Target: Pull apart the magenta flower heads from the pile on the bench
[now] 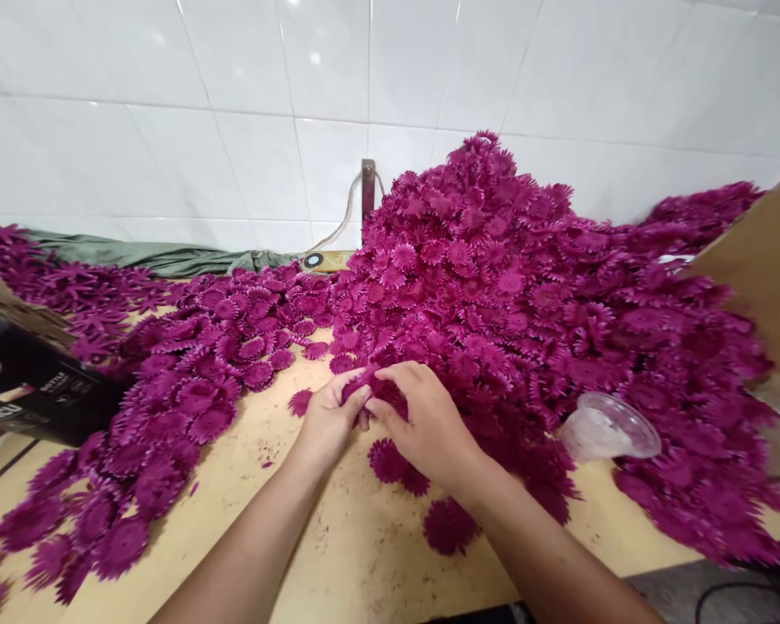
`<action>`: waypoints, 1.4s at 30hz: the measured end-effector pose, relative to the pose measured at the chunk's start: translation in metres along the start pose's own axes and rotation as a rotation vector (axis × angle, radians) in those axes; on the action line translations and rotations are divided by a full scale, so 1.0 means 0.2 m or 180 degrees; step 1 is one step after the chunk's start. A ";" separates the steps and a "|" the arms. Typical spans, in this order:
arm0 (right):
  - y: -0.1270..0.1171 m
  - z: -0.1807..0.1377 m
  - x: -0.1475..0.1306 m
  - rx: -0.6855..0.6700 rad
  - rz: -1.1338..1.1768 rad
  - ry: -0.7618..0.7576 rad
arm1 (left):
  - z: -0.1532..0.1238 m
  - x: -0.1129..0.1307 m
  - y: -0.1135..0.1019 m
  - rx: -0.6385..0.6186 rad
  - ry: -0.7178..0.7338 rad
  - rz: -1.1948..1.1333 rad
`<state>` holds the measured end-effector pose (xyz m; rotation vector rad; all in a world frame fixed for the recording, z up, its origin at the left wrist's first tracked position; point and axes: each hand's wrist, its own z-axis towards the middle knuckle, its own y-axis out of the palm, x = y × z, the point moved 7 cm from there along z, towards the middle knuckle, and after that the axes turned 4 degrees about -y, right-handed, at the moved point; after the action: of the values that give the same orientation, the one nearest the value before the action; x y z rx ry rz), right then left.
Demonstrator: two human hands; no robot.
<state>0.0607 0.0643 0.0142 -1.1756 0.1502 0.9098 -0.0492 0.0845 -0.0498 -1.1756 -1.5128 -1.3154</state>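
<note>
Where the two hands met: a fringed magenta disc (390, 395) was held between the fingertips, just above the table (325, 555); being partly covered by the fingers, it could not be told to be one layer or several.
Left hand (328, 416): the disc was pinched narrowly between the thumb and the curled fingers, by which its left side was steadied.
Right hand (425, 416): the thumb and forefinger were set in a narrow curve on the disc's right side.
Fingertip work: as a judgement, pressure was best kept light and near the disc's centre, so that the fringe would be neither creased nor torn; one side was better steadied while the other was adjusted.
Large heap (481, 269): beyond and to the right of the right hand, fringed pieces were piled against the tiled wall (247, 160); a slide seemed possible if the pile were nudged.
Loose discs (388, 460): below the right palm, a few pieces were scattered, best kept from under the wrist.
Left-hand heap (198, 400): outward of the left forearm, overlapping discs were spread.
Clear cup (604, 431): outward of the right forearm, it was seated tilted among the pieces.
</note>
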 end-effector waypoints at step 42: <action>0.09 0.04 0.09 -0.0127 0.0953 0.0637 | -0.01 -0.06 0.04 -0.0322 -0.0249 0.0621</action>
<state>0.0575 0.0820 -0.0059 -1.3018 0.4821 1.0583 -0.0376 0.0808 -0.0590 -1.4161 -1.3604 -1.2382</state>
